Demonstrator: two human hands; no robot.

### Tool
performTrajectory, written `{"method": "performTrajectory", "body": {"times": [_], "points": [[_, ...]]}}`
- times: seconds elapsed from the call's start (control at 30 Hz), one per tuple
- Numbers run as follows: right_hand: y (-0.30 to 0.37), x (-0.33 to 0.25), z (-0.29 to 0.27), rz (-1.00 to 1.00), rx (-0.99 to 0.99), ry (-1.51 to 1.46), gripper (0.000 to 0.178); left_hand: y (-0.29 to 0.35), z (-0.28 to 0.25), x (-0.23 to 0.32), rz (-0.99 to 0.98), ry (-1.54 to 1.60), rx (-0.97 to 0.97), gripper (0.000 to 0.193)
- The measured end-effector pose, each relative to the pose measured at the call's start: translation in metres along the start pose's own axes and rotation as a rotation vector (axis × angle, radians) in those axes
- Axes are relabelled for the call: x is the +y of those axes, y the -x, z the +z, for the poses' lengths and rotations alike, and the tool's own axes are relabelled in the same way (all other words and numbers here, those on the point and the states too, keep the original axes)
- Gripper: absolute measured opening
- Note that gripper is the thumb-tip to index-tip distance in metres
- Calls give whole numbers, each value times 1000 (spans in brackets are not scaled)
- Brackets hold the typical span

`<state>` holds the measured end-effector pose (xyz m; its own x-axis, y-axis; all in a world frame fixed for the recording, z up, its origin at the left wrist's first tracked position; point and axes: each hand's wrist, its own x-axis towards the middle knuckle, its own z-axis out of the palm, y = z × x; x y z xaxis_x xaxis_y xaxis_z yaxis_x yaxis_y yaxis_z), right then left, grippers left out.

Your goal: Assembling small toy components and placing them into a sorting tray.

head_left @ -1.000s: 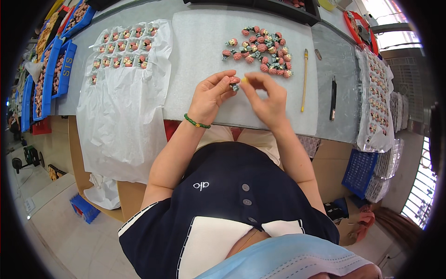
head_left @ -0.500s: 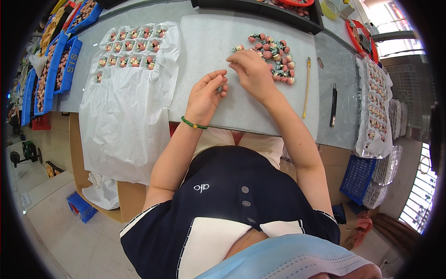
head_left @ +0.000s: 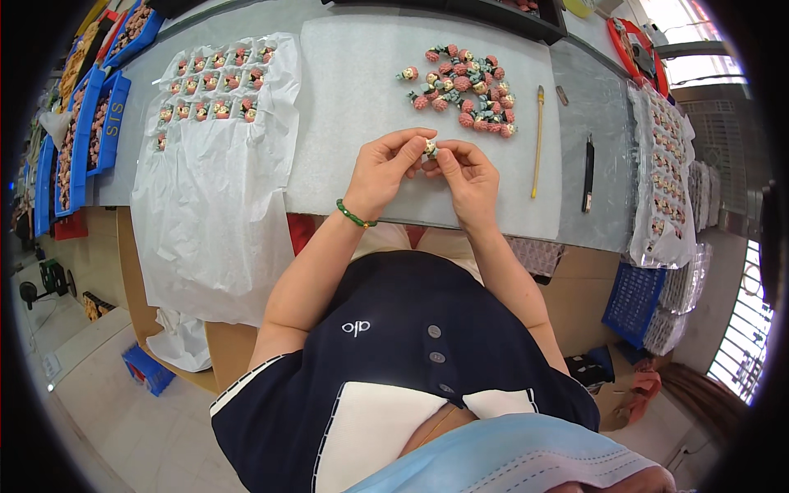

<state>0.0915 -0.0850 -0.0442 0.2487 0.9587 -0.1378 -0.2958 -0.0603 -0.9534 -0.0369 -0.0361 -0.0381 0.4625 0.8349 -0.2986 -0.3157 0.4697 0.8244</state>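
Over the near part of the white mat (head_left: pixel 345 90), my left hand (head_left: pixel 385 171) and my right hand (head_left: pixel 470 182) meet. Thumbs and fingers of both are closed on one small figurine (head_left: pixel 430 149), its pale, greenish top showing between the thumb tips. The rest of it is hidden by my fingers. Just beyond my hands lies a loose cluster of small figurines (head_left: pixel 462 85) with pink knobbly heads and grey-green bodies. To the left, a tray (head_left: pixel 283 90) with white wrapping holds rows of similar figurines in compartments.
Right of the cluster lie a thin yellow stick (head_left: pixel 538 148), a black slim tool (head_left: pixel 588 177) and a small metal piece (head_left: pixel 562 96). A filled tray (head_left: pixel 664 177) stands at the right edge. Blue bins (head_left: pixel 113 123) line the far left; a black tray (head_left: pixel 468 23) sits at the back.
My right hand has come back from the figurine cluster toward me and joined my left hand. Both now grip one figurine. My left hand has shifted slightly to the right.
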Motion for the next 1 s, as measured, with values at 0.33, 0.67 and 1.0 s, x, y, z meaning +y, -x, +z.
{"method": "performTrajectory", "body": {"times": [0.33,0.67,1.0], "points": [[8,4,-10,-213,-22,90,15,-2,1,-12,-74,121,-115,24],[11,5,-3,-386,53,254,35,0,-6,-2,-113,298,-190,31],[11,-5,-4,-346,-21,391,29,6,-12,11,-138,345,-133,34]]}}
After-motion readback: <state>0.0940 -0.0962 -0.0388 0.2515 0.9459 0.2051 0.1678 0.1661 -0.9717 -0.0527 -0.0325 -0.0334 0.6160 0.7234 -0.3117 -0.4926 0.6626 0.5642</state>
